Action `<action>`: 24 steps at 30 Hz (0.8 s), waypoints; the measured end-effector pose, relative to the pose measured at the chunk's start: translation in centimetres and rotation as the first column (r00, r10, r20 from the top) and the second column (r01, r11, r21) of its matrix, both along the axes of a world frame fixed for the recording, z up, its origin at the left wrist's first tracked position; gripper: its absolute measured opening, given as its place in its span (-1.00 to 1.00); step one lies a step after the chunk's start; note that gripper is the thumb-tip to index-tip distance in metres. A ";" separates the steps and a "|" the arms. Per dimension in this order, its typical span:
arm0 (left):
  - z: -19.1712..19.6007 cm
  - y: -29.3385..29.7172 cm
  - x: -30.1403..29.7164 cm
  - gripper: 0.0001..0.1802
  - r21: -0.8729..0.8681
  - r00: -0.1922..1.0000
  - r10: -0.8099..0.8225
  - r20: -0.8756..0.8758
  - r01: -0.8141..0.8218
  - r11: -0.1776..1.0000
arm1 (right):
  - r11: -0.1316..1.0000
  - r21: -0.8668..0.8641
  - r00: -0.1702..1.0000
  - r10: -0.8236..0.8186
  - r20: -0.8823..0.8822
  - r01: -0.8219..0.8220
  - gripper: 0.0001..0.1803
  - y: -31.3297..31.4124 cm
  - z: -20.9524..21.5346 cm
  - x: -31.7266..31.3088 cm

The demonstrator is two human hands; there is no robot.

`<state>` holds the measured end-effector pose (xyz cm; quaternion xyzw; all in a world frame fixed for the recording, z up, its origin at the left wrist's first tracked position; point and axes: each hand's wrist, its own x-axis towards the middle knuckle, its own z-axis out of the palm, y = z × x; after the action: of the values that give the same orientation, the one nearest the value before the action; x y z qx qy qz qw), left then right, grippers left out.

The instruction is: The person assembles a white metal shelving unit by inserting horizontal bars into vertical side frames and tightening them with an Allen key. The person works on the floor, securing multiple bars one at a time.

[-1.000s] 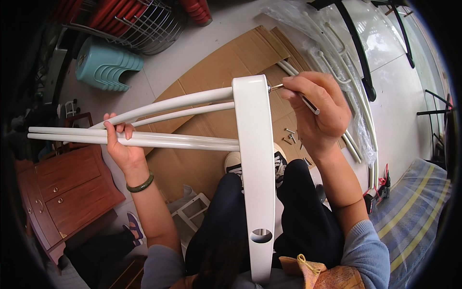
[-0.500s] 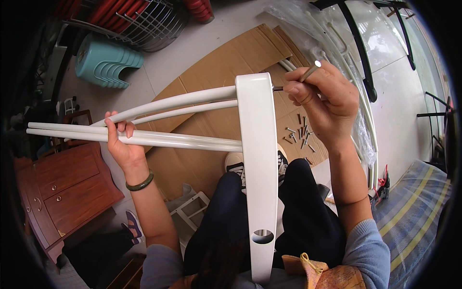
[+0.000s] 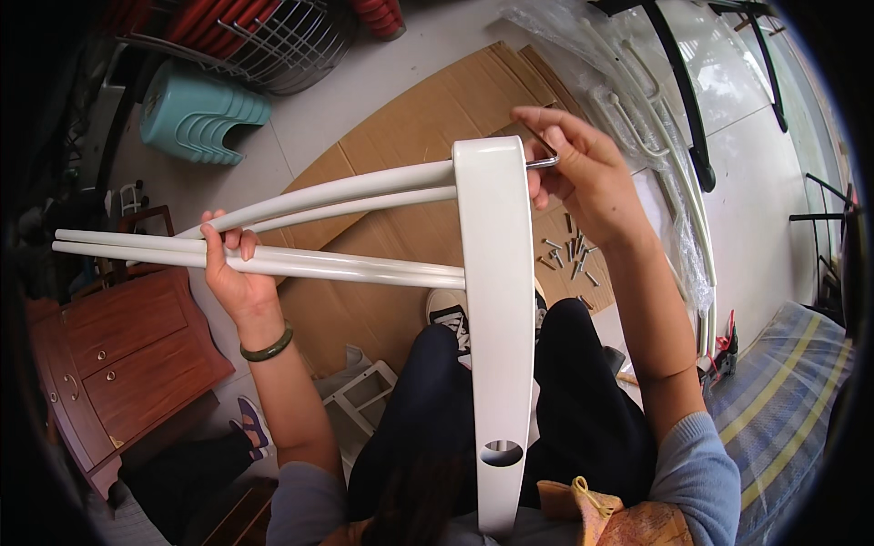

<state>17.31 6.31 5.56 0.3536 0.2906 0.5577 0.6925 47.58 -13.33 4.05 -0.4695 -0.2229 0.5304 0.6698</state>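
Teal stools (image 3: 196, 114), wooden cabinet (image 3: 118, 350), cardboard (image 3: 428, 118)

Pale floor (image 3: 410, 55) bearing a large flattened sheet of brown cardboard (image 3: 428, 136), laid at an angle. A loose cluster of small metal screws and bolts (image 3: 569, 257) lies on the cardboard. A stack of teal plastic stools (image 3: 196, 114) lies on its side on the floor near a wire rack (image 3: 273, 41). A clear plastic bag of white curved tubes (image 3: 637, 118) rests along the cardboard's right edge. A wooden cabinet (image 3: 118, 355) stands on the floor at left.
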 end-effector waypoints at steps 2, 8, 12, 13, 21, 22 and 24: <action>0.0 0.0 -0.1 -0.81 0.000 1.000 0.003 -0.002 -0.003 1.000 | 0.999 -0.008 0.999 0.031 -0.017 -0.031 -0.68 -1.4 -1.7 -1.1; -0.2 -0.1 -0.4 -0.81 -0.012 1.000 0.016 0.004 -0.016 1.000 | 0.999 -0.023 0.953 -0.039 0.301 0.048 -0.82 -5.9 -0.5 -4.3; -0.3 -0.1 -0.2 -0.81 -0.017 0.999 0.034 -0.008 -0.034 0.999 | 0.978 0.194 0.705 -0.187 0.684 0.071 -0.67 -5.9 0.9 -4.6; -0.3 0.0 -0.1 -0.82 -0.017 1.000 0.023 -0.001 -0.023 1.000 | 0.946 0.311 0.655 -0.289 0.698 0.086 -0.65 -5.5 0.9 -4.8; -0.3 0.0 -0.8 -0.83 0.000 1.000 -0.009 0.007 0.009 1.000 | 0.848 0.510 0.191 -0.529 0.827 0.142 -0.75 -0.6 5.2 -1.7; -0.3 0.0 -0.6 -0.83 -0.001 1.000 -0.015 0.009 0.015 1.000 | 0.839 0.508 0.164 -0.539 0.826 0.196 -0.79 0.3 5.4 -1.1; -0.3 0.0 -0.2 -0.83 0.001 1.000 -0.024 0.009 0.024 1.000 | 0.849 0.472 0.339 -0.527 0.779 0.237 -0.81 1.8 3.9 0.3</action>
<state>17.12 6.27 5.27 0.3548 0.2832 0.5512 0.7001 47.88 -11.55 7.98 -0.6165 -0.4930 -0.0079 0.6139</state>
